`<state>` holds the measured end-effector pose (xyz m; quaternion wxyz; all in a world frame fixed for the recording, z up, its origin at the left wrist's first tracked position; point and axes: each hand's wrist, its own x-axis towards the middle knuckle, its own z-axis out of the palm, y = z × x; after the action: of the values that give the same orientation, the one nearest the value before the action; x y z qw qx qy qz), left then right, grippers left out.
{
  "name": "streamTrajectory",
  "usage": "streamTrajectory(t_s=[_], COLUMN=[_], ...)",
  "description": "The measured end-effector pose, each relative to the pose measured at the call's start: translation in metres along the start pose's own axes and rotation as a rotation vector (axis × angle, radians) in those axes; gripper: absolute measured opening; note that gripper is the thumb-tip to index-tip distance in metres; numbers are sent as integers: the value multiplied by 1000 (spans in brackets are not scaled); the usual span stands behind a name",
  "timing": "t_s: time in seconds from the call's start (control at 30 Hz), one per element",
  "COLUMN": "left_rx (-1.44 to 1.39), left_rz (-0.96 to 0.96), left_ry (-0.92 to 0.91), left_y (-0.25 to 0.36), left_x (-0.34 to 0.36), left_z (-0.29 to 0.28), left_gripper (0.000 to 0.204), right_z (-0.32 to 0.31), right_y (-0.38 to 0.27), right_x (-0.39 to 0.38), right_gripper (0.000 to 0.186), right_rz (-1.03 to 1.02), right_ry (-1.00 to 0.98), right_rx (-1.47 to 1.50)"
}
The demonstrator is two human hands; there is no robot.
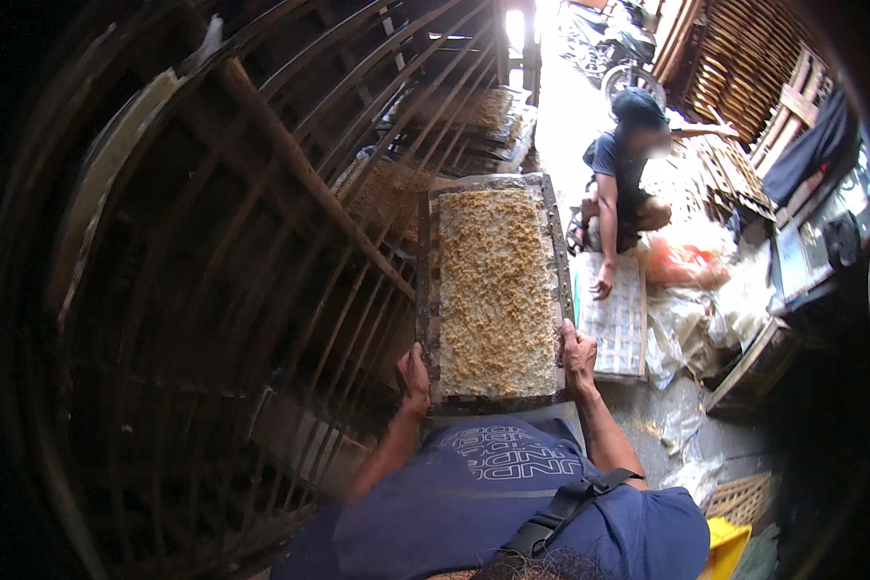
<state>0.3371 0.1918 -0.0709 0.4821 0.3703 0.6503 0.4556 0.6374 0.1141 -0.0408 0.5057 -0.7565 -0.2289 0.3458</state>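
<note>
A long rectangular tray point(559, 253) with a dark frame is held in front of my body. Spread over a white layer on it is a golden-brown, crumbly material point(498, 290); I cannot tell exactly what it is. My left hand point(414, 379) is closed around the near part of the tray's left edge. On the opposite edge, my right hand point(578, 354) grips with its thumb up along the frame. The undersides of both grips are hidden.
Wooden slatted racks point(329, 232) rise along the left, with similar loaded trays point(483, 108) beyond. At right a person point(628, 164) squats, one hand over a pale gridded panel point(611, 329). Plastic bags point(691, 261), a yellow container point(727, 549) and a motorbike point(619, 58) are also around.
</note>
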Motion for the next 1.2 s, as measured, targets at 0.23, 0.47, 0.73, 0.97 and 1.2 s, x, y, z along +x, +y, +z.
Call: streamTrajectory(t_s=[0.23,0.47,0.73,0.97,1.2], left_rx=[4,-23,-118,-164,-182], left_rz=[-86,-94,-87,-324,-344], left_ry=[259,382,388,208,-27], left_y=[24,41,120,179,187], left_x=[89,208,306,319,344], left_z=[106,204,258,271,305], left_gripper=[33,47,62,97,110], right_z=[55,145,277,370,336], right_y=[-61,-130,-245,-271,-279], right_x=[199,432,577,643,665], right_gripper=[52,64,64,53,36], right_rz=[-14,-368,-499,-594,-674], right_ry=[-194,-351,-611,-736,-405], right_rx=[-53,-422,-433,-467,-286])
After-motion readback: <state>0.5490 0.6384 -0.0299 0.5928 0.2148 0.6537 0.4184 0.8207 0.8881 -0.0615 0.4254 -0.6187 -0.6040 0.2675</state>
